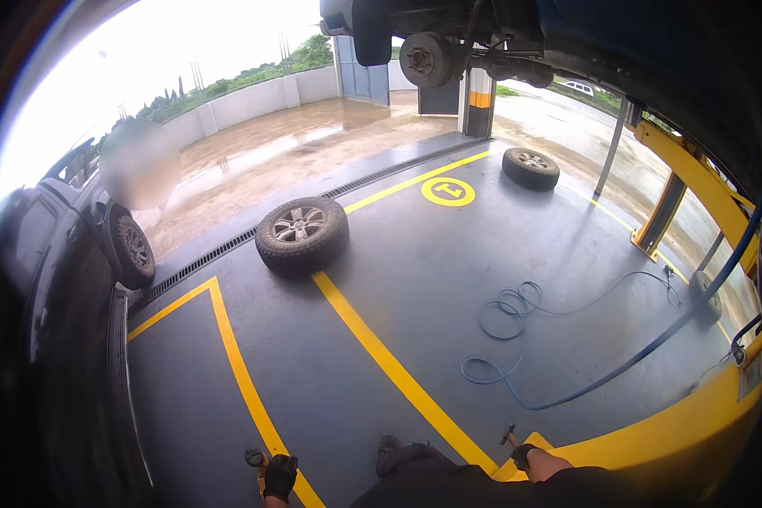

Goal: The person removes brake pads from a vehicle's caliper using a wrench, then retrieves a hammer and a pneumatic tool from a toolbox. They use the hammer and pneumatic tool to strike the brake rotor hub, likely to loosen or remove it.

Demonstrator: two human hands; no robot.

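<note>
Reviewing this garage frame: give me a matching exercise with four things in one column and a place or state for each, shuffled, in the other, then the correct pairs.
Things:
1. nearer wheel
2. blue hose
3. left hand
4. bare wheel hub

Places or states:
A. up on the raised vehicle, no wheel mounted
B. lying flat across a yellow floor line
C. gloved, gripping a power tool
D. coiled loosely on the grey floor

Pairs: 1-B, 2-D, 3-C, 4-A
</note>
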